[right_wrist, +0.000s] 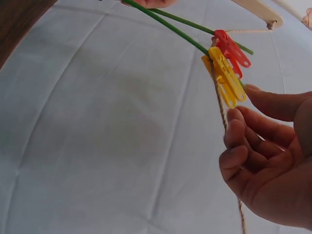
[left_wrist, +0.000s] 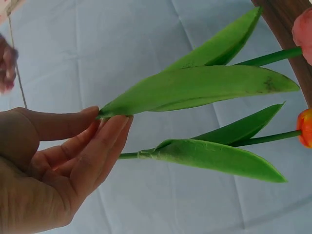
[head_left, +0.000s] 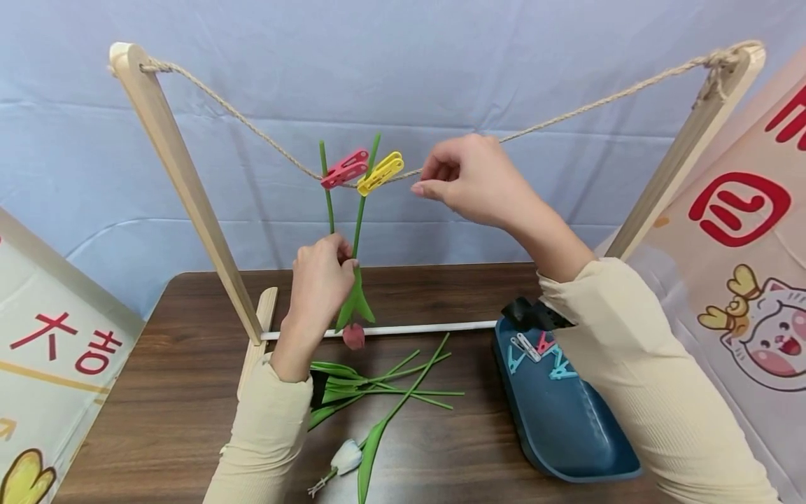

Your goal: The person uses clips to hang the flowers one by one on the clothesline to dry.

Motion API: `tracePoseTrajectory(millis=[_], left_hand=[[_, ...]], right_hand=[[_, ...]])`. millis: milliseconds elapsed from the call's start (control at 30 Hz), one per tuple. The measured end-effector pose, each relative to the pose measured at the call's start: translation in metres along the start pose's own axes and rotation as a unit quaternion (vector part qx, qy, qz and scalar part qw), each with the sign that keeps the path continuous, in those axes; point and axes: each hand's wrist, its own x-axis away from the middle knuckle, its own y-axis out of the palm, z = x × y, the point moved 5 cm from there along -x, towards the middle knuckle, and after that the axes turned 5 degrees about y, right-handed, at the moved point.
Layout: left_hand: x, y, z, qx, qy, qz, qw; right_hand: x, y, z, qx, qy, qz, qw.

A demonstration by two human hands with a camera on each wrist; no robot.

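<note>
An artificial pink tulip (head_left: 354, 337) hangs head down from a rope (head_left: 245, 122), its stem clipped by a yellow clothespin (head_left: 380, 173). My left hand (head_left: 320, 283) pinches this tulip where its leaves (left_wrist: 195, 90) join the stem. Beside it hangs an orange tulip (left_wrist: 305, 128), held by a red-pink clothespin (head_left: 345, 169); its bloom is hidden in the head view. My right hand (head_left: 481, 182) is just right of the yellow clothespin, with thumb and fingers apart, fingers loosely bent and nothing held. The rope passes behind that hand in the head view.
Wooden posts (head_left: 182, 182) hold up the rope, with a white bar (head_left: 428, 327) low between them. Several green stems (head_left: 378, 381) and a white tulip (head_left: 347, 458) lie on the brown table (head_left: 157, 420). A blue tray (head_left: 567, 434) at right contains several clothespins (head_left: 525, 346).
</note>
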Motion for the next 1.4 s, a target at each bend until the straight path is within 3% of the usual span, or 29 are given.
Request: tracePoseTrajectory(millis=[400,600,767,1000,1133,1300,1400], left_hand=[[0.001,0.001,0.000,-0.017,-0.005,-0.029,0.9994],[0.004,0.007,0.000,-0.015,0.006,-0.046,0.9988],[0.009,0.015,-0.004,-0.009,-0.010,-0.072,0.9973],[0.017,0.025,-0.008,-0.034,-0.004,-0.085,0.9958],[0.023,0.031,-0.009,-0.030,-0.004,-0.097,0.9948],[0.030,0.040,-0.012,-0.016,-0.011,-0.121,0.9925],[0.035,0.044,-0.016,-0.030,-0.013,-0.128,0.9913]], right_hand=[[0.026,0.021,0.067,0.020,0.058,-0.124,0.9903],[0.047,0.036,0.118,0.016,0.095,-0.186,0.9778],[0.065,0.049,0.165,0.002,0.140,-0.220,0.9653],[0.098,0.073,0.228,-0.046,0.195,-0.232,0.9519],[0.113,0.091,0.255,-0.059,0.217,-0.221,0.9491],[0.123,0.109,0.271,-0.035,0.206,-0.204,0.9565],[0.127,0.116,0.276,-0.023,0.208,-0.195,0.9582]])
